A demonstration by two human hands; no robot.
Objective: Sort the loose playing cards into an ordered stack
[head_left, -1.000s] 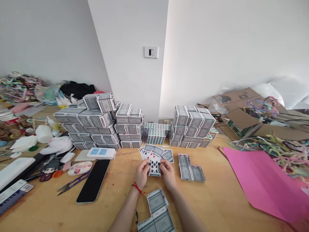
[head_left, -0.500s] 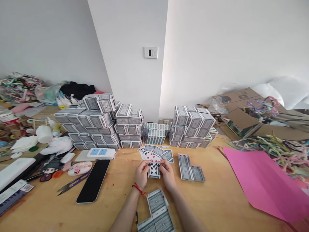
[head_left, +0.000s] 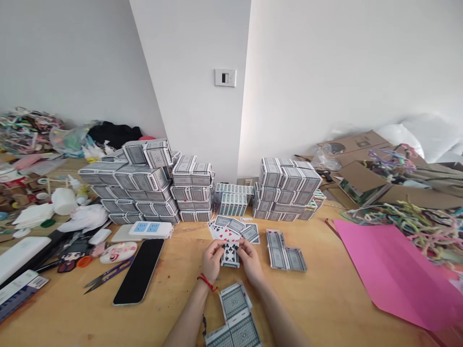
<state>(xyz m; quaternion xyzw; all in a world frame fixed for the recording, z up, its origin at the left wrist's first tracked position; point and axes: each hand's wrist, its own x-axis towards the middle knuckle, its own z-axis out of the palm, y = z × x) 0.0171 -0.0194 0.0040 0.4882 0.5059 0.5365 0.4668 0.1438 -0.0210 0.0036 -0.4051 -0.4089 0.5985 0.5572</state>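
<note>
Between my two hands is a playing card (head_left: 230, 254), a club card face up, its near edge showing a folded strip of patterned back. My left hand (head_left: 212, 259) pinches its left side, and my right hand (head_left: 249, 260) pinches its right side. Just beyond lie loose playing cards (head_left: 227, 232), some face up and some face down. To the right rests an L-shaped piece made of folded cards (head_left: 277, 251). Another joined card piece (head_left: 237, 308) lies between my forearms, its near end cut off by the frame.
Stacked card blocks (head_left: 139, 178) stand at the back left, with more card blocks (head_left: 289, 185) at the back right. Card packs (head_left: 233, 207) sit between them. A phone (head_left: 139, 272), scissors (head_left: 108, 275) and a power strip (head_left: 152, 229) lie left; pink paper (head_left: 394, 270) lies right.
Both hands keep their pinch on the club card, with almost no movement. The whole view has shifted very slightly.
</note>
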